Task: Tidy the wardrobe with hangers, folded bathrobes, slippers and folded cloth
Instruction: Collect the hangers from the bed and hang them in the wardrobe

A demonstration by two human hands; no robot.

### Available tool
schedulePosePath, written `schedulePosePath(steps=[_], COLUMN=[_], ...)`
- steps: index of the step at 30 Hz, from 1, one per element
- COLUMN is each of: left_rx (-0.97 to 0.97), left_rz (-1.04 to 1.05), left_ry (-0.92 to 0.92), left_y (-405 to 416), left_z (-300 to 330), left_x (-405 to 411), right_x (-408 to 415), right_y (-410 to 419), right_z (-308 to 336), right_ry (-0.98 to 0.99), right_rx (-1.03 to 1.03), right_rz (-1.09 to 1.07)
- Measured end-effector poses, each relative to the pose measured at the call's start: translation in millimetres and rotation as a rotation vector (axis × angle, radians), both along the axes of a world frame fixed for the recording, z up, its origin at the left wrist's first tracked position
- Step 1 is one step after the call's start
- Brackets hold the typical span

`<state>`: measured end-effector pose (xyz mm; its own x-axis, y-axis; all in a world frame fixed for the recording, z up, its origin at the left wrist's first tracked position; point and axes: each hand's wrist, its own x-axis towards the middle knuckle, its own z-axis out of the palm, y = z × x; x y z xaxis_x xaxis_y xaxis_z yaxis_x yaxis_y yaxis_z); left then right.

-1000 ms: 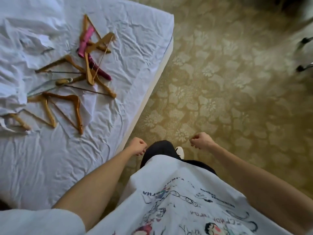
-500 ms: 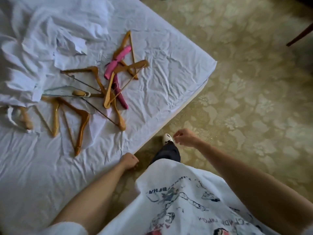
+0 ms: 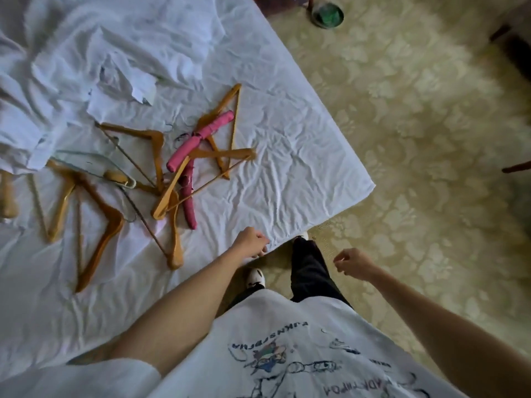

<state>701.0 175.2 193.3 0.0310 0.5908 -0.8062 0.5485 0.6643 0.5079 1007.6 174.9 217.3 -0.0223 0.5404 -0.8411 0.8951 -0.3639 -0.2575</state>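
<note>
Several wooden hangers [image 3: 156, 156] lie in a loose tangle on the white bed sheet [image 3: 287, 168], mixed with two pink padded hangers [image 3: 201, 137] and a clear plastic hanger [image 3: 94, 165]. Crumpled white cloth [image 3: 71, 81] is heaped on the bed behind them. My left hand [image 3: 251, 245] hovers at the bed's near edge, fingers curled, holding nothing, a short way right of the closest hanger. My right hand [image 3: 352, 262] hangs over the carpet, loosely curled and empty.
Patterned beige carpet [image 3: 416, 124] covers the floor right of the bed. A round bin with green contents [image 3: 327, 14] stands at the top. Dark furniture legs [image 3: 514, 168] show at the right edge. My legs and white shoes [image 3: 255, 277] are beside the bed corner.
I have stepped closer to the bed, so the hangers sit nearer and more central. My left hand has risen to the mattress edge; my right hand has swung out to the right.
</note>
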Motion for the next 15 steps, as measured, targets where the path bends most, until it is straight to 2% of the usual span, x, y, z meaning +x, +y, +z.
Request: schedulePosePath(steps=[7,15], left_rx=[-0.066,-0.113], left_rz=[0.363,0.705], left_ry=[0.079,0.183], left_y=[57,91], left_z=[3,8], left_x=[-4,-38], right_x=[-33,-152], right_y=[153,296], right_z=[-13,-17], right_ry=[0.098,0.257], right_rx=[0.012,0.06], right_rz=[0.233,0.511])
